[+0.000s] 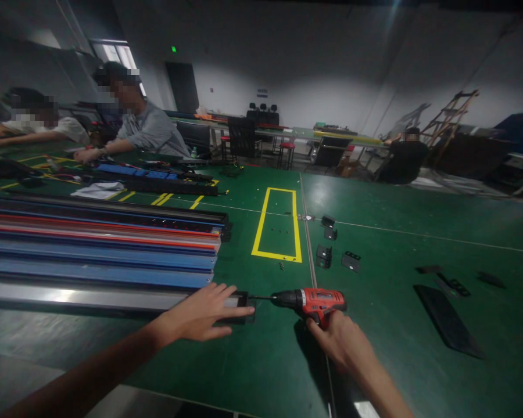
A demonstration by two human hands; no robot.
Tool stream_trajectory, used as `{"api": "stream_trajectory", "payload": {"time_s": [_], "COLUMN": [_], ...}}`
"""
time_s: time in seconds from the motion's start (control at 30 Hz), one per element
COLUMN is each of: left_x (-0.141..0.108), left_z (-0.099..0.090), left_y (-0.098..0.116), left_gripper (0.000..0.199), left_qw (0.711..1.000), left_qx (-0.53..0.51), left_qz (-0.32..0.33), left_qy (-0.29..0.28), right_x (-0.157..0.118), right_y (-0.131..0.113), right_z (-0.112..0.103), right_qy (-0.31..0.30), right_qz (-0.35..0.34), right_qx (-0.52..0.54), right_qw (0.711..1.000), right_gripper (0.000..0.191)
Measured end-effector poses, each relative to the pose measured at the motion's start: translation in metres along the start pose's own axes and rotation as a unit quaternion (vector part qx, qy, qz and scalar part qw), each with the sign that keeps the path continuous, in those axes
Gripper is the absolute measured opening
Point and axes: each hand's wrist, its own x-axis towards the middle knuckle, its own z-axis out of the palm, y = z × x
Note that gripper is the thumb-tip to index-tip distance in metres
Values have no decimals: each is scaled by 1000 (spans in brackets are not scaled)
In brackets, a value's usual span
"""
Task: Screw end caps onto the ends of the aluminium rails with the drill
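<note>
In the head view, the red drill (pixel 325 299) is held by the right hand (pixel 343 338), whose grip is closed around it. Left of the drill, on the tabletop (pixel 387 296), the silver profile (pixel 91 296) is covered near its end by the left hand (pixel 203 313), grip open. Drilling or screwing there seems in hand; for the next move, the bit (pixel 262 298) should be kept straight.

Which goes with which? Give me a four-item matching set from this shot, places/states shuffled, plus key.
1. power drill
2. left hand
3. yellow outline
4. flat black piece

A. marked on the green tabletop
B. lying to the right of the right hand
C. fingers spread at the silver bar's end
D. red and black, gripped by its handle

Pairs: 1-D, 2-C, 3-A, 4-B
</note>
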Motion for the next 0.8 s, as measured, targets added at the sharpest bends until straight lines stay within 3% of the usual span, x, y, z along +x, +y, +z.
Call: {"api": "stream_trajectory", "payload": {"time_s": [0.13, 0.4, 0.8], "left_x": [7, 13, 13], "left_z": [7, 12, 15], "left_y": [3, 2, 2], "left_gripper": [56, 55, 54], "left_qw": [998, 999, 1000], "left_qx": [-37, 7, 3], "left_qz": [1, -9, -7], "left_qy": [49, -43, -23], "right_x": [3, 7, 7], "right_y": [2, 2, -1], "right_z": [0, -3, -6], "right_qy": [-11, -29, -36], "right_qz": [-2, -22, -9], "right_qx": [-4, -14, -41], "right_qw": [1000, 999, 998], "right_gripper": [44, 37, 43]}}
